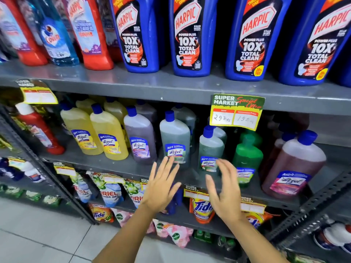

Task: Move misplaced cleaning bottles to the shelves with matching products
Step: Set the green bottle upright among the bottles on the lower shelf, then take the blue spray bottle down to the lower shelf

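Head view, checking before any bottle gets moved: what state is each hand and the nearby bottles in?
Left hand: open, fingers spread, holding nothing.
Right hand: open, empty.
Grey-green Lizol bottle with blue cap: upright, capped, on the grey metal middle shelf.
Red bottle with white cap: leaning, beside yellow Lizol bottles.

Blue bottles (191,37) read "HARPIC POWER PLUS 10X TOTAL CLEAN"; a shelf tag (236,112) reads "SUPER MARKET Special Offer"; pouches (202,208) below read "Tide" and "ARIEL"
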